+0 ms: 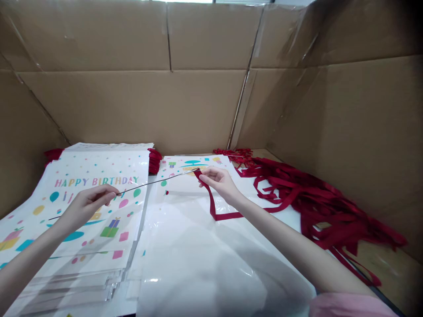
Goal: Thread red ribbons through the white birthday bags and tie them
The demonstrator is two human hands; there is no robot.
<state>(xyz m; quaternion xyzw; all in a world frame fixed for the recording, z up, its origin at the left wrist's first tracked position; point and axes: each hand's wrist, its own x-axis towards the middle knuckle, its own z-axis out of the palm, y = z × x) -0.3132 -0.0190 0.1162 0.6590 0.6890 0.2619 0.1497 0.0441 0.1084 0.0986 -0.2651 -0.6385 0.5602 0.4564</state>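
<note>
My left hand (pixel 95 200) is closed in a pinch around a long thin dark rod (pixel 155 180). The rod slants up to the right, its far tip meeting the end of a dark red ribbon (pixel 212 202). Pinched at that end is my right hand (pixel 216 181), its fingers closed on the ribbon by the rod's tip. Whether the tip passes through the ribbon, I cannot tell. From the hand the ribbon hangs down, bends, and runs right over a white plastic sheet (pixel 185 246). Beneath my left hand lies a stack of printed "HAPPY BIRTHDAY" sheets (pixel 99 163).
A heap of loose red ribbons (pixel 317 207) spreads along the right side. Smaller red strips (pixel 241 155) lie at the back, and red bundles (pixel 154 160) show beside the left stack. Tall cardboard walls (pixel 139 101) enclose the back and both sides.
</note>
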